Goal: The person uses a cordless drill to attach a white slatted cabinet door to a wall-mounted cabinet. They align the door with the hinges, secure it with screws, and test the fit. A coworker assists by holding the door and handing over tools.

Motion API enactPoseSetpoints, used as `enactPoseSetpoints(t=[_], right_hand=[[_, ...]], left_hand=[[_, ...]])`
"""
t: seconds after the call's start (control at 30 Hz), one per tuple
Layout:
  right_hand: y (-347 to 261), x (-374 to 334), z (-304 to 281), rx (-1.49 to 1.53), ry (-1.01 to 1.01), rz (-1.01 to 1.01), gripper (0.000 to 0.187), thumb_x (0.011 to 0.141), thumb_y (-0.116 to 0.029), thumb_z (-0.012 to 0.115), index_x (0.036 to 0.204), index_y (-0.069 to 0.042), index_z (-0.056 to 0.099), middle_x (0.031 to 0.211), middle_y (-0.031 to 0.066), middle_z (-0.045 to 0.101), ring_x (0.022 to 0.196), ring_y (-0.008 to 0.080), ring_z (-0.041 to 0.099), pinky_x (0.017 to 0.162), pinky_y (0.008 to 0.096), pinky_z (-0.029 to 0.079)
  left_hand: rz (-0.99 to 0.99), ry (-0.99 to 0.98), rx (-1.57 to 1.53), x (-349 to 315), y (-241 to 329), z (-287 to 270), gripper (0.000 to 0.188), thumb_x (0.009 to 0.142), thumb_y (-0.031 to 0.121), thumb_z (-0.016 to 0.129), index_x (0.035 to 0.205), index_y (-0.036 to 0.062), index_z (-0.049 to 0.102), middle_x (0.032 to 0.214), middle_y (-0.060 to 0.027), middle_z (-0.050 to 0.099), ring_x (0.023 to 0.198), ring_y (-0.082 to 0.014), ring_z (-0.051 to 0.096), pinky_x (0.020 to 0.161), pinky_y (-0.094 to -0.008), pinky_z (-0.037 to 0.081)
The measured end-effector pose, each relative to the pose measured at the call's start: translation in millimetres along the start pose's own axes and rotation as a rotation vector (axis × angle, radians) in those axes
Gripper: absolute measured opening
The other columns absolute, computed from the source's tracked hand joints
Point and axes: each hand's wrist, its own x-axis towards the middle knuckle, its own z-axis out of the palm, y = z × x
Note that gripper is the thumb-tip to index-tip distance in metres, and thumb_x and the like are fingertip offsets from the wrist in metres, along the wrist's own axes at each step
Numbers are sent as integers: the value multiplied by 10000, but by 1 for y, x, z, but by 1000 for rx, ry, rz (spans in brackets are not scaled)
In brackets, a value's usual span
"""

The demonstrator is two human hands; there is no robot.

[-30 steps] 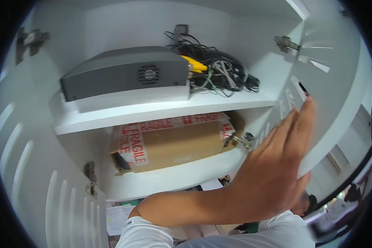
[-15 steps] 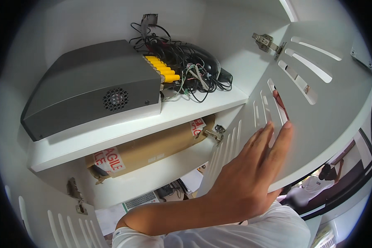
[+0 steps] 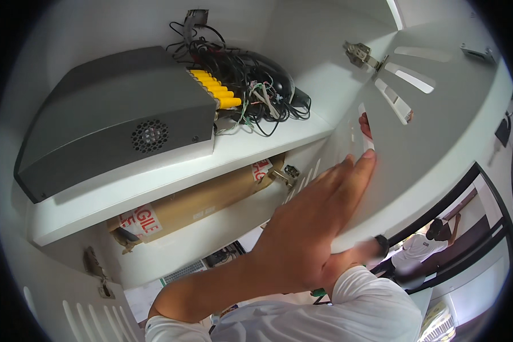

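A white cupboard fills most of the head view, its side wall (image 3: 308, 62) lit softly; beyond it, at the right, a person in a white shirt (image 3: 422, 248) shows near a dark frame. Low down, past the cupboard, are a keyboard (image 3: 182, 272) and papers (image 3: 135, 302).

On the upper shelf (image 3: 256, 145) sits a dark grey device (image 3: 108, 108) with a round vent. A row of yellow plugs (image 3: 228, 102) is at its side, beside a heap of black cables (image 3: 228, 62). On the lower shelf (image 3: 222, 228) lies a cardboard box (image 3: 199, 202) with red-and-white tape.

The right door (image 3: 427, 142), slotted and pale, hangs swung out from its hinge. Of the hands, the left hand (image 3: 308, 228) lies along its inner face near the free edge, fingers straight and close together; whether the thumb clasps that edge is unclear. Skin seen through a slot looks to be the right hand (image 3: 365, 125) behind the panel; its grip cannot be told.

As for progress, the left door (image 3: 51, 308) stands open too, and the device and box are in place on their shelves, clear of the hands. How much handling remains cannot be judged from this view.
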Motion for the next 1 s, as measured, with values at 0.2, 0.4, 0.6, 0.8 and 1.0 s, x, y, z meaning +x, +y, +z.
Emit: enactPoseSetpoints(t=[0.2, 0.4, 0.6, 0.8, 1.0], right_hand=[[6, -4, 24, 31, 24, -10, 877, 820, -789, 633, 1091, 45, 627, 1170, 152, 577, 1143, 282, 536, 1074, 442, 367], [6, -4, 14, 47, 16, 73, 884, 805, -810, 651, 1077, 32, 662, 1101, 140, 617, 1069, 293, 561, 1079, 483, 359], [12, 2, 31, 10, -87, -115, 661, 737, -608, 826, 1069, -53, 690, 982, 78, 646, 1008, 307, 564, 1071, 533, 327], [10, 4, 33, 6, -131, -79, 650, 771, -621, 811, 1050, -45, 697, 1023, 89, 650, 996, 285, 567, 1106, 581, 303], [7, 3, 30, -22, -93, -52, 629, 717, -643, 819, 1025, -105, 709, 1008, 55, 628, 1002, 286, 565, 1118, 618, 256]], left_hand=[[-56, 53, -72, 6, -13, -32, 653, 841, 99, 684, 1440, -44, 467, 1306, -218, 618, 1146, -312, 638, 977, -370, 497], [-193, 141, -125, 5, -21, -42, 424, 867, 119, 727, 1241, -53, 625, 1129, -143, 712, 1022, -208, 683, 904, -324, 526], [-263, 396, -82, -10, -26, -52, 348, 893, 131, 737, 1141, -91, 637, 1053, -139, 706, 944, -178, 643, 870, -316, 510], [-371, 431, 53, -10, -27, -56, 509, 913, 318, 771, 1206, -66, 610, 1092, -131, 685, 967, -174, 638, 863, -317, 503], [-439, 452, -7, -10, -24, -54, 556, 911, 307, 771, 1270, -66, 566, 1139, -146, 673, 985, -186, 654, 861, -314, 513]])
